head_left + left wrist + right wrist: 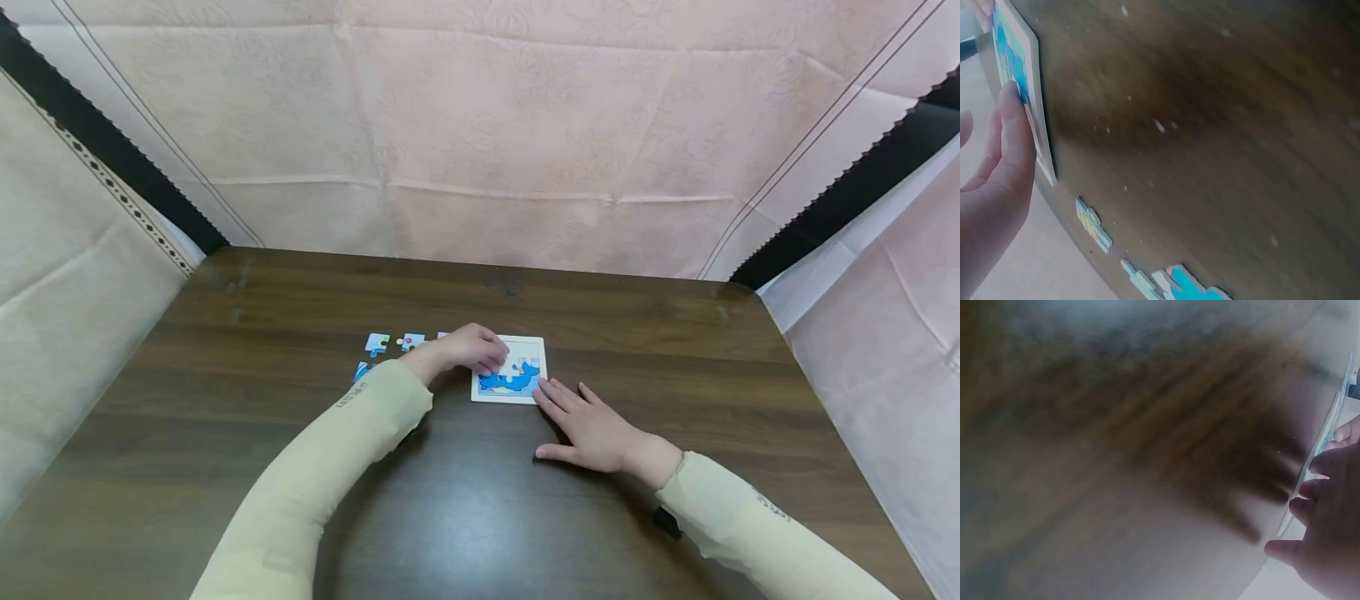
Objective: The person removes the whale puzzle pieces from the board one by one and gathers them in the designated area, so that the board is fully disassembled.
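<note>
A white-framed jigsaw puzzle board (pixel 510 399) with a blue whale picture lies on the table. Over its upper left part reaches my left hand (pixel 474 346), fingers bent downward. One digit of that hand (pixel 1013 134) is fairly straight in the left wrist view, its tip at the blue picture; no piece shows between the digits, though the head view hides the fingertips' undersides. My right hand (pixel 592 427) lies spread, palm down, with fingertips at the board's lower right corner. The right wrist view shows its fingers (pixel 1307 509) along the board's edge (pixel 1316 456).
Loose jigsaw pieces lie left of the board: a pale one (pixel 377 342), another with coloured spots (pixel 412 341), and a blue one (pixel 362 371) partly behind the left sleeve. The brown wooden table (pixel 300 287) ends at a pale hanging cloth (pixel 480 125).
</note>
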{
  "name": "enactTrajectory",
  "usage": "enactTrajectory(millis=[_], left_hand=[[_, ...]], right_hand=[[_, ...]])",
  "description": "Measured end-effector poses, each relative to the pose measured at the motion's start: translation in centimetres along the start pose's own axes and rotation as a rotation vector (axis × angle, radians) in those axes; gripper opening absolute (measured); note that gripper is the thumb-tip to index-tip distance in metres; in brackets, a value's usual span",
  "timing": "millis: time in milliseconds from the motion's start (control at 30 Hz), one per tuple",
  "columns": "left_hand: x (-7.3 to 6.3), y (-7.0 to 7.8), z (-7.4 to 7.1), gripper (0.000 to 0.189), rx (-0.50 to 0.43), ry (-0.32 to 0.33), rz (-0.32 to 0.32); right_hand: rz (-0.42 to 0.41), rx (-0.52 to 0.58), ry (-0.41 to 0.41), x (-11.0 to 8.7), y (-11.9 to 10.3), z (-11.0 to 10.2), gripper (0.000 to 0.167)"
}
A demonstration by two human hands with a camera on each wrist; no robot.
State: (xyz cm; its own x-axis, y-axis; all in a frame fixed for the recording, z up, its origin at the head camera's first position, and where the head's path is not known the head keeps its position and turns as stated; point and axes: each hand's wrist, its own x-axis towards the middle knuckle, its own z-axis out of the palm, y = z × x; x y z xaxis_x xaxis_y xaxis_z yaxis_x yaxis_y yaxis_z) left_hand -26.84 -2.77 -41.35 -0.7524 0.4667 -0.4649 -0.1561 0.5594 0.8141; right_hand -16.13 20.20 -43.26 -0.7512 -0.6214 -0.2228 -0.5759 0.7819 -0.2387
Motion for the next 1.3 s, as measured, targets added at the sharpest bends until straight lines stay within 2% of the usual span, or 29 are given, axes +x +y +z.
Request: enactTrajectory(millis=[667,933,1300], left_hand=[[0.5,0.5,0.9,0.031,-0.008,0.007,0.004],[0.8,0.6,1.1,0.029,-0.049,0.013,-0.015],[1.0,1.0,2.1,0.028,0.019,0.039,0.025]], right_hand=[[-0.004,-0.008,0.001,0.1,0.0,0.1,0.083],[0.005,0.0,-0.012,0.1,0.1,0.1,0.084],[0.002,0.004,-0.013,0.1,0.1,0.1,0.084]])
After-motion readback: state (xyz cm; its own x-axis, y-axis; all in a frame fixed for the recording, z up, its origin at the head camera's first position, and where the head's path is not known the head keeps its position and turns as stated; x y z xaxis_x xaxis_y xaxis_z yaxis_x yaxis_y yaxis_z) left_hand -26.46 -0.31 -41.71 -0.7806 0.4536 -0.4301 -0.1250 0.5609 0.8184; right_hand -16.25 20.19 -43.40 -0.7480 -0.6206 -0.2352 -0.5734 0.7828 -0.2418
